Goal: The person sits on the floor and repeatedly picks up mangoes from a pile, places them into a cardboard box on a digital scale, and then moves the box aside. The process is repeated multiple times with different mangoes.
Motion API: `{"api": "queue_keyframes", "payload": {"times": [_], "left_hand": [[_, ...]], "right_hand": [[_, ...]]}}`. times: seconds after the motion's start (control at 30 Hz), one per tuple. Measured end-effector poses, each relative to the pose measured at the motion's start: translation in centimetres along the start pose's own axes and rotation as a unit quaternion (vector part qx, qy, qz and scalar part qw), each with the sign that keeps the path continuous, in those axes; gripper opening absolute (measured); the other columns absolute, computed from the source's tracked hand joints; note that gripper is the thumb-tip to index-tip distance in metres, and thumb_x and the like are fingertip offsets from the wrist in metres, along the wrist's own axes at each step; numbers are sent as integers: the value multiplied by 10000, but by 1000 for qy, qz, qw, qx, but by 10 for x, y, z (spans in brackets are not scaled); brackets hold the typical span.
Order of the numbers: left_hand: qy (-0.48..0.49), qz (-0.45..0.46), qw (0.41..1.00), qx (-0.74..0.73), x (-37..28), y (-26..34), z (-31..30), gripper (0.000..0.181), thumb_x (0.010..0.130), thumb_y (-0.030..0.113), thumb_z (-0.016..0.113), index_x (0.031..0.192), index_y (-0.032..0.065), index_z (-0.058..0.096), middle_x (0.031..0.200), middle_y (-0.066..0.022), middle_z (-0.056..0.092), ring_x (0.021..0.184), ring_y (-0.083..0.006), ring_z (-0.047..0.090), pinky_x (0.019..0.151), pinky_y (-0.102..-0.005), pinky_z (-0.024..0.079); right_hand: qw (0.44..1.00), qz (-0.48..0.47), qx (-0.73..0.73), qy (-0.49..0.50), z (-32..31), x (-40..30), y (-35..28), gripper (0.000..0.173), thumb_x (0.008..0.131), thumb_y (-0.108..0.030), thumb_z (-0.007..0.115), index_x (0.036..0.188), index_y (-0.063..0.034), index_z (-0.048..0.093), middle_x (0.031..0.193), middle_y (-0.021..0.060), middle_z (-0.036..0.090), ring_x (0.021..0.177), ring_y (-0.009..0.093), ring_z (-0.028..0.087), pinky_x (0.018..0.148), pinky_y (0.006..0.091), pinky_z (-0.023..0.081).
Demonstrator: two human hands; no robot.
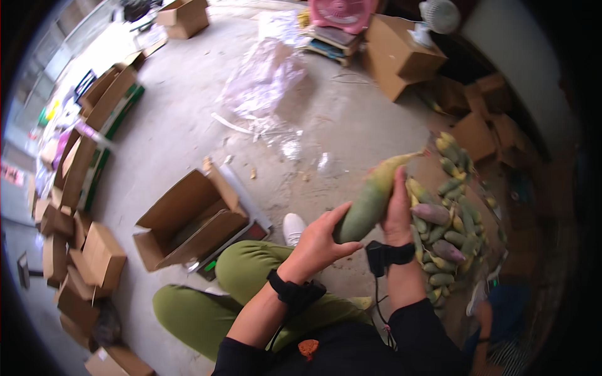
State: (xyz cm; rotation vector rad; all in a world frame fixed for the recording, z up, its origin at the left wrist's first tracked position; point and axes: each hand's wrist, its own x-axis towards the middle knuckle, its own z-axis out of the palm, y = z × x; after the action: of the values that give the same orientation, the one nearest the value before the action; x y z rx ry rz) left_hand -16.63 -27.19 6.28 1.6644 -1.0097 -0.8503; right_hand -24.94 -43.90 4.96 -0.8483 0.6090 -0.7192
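Observation:
A large green radish (369, 204), yellowish toward its thin root tip, is held between both hands above the floor. My left hand (320, 239) cups its thick lower end, with the thumb and fingers spread around it. Along its right side lies my right hand (399, 211), gripping the upper half; part of those fingers is hidden behind the radish. Just right of that hand a heap of green radishes (456, 235) lies on the ground, with a few purplish ones such as the purple radish (430, 213). An open cardboard box (193, 221) rests on a platform scale (256, 223) left of my knees.
Open cartons (96, 254) line the left side. Crumpled clear plastic sheeting (263, 80) lies on the concrete floor ahead. Farther back are a pink fan (343, 14) and a large carton (400, 49) bearing a white fan (439, 16). Another person's arm (483, 324) shows at lower right.

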Motion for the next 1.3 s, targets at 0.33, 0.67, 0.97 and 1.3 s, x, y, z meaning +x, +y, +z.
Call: {"api": "queue_keyframes", "payload": {"times": [0.33, 0.67, 0.97, 1.3], "left_hand": [[108, -45, 993, -20, -110, 27, -182, 683, 661, 131, 798, 1274, -5, 530, 1145, -111, 629, 1039, -155, 586, 919, -293, 451], [203, -278, 924, 163, -214, -14, -285, 571, 639, 138, 762, 1159, -39, 605, 970, -119, 676, 894, -141, 627, 832, -275, 484], [154, -344, 920, 111, -144, -122, -282, 580, 660, 181, 745, 1173, -47, 601, 1003, -120, 671, 890, -181, 638, 802, -289, 498], [268, -432, 861, -16, -149, -194, -285, 527, 859, 297, 625, 1305, 46, 501, 1013, -77, 647, 596, -155, 629, 492, -258, 488]], "right_hand": [[983, -36, -173, -46, -7, 18, 3, 211, 961, -216, 531, 1101, -65, 577, 941, 22, 609, 792, 96, 564, 696, 242, 471], [941, 181, -285, -10, -81, 1, 100, 176, 926, -200, 563, 1062, -92, 594, 874, 0, 612, 701, 74, 567, 601, 218, 456], [850, 256, -453, -77, -93, -29, 144, 197, 894, -178, 569, 1056, -72, 606, 863, 13, 619, 689, 82, 577, 575, 211, 457], [798, 266, -536, -69, -161, -53, 188, 219, 841, -150, 581, 1011, -22, 632, 826, 70, 642, 656, 139, 601, 596, 301, 492]]}}
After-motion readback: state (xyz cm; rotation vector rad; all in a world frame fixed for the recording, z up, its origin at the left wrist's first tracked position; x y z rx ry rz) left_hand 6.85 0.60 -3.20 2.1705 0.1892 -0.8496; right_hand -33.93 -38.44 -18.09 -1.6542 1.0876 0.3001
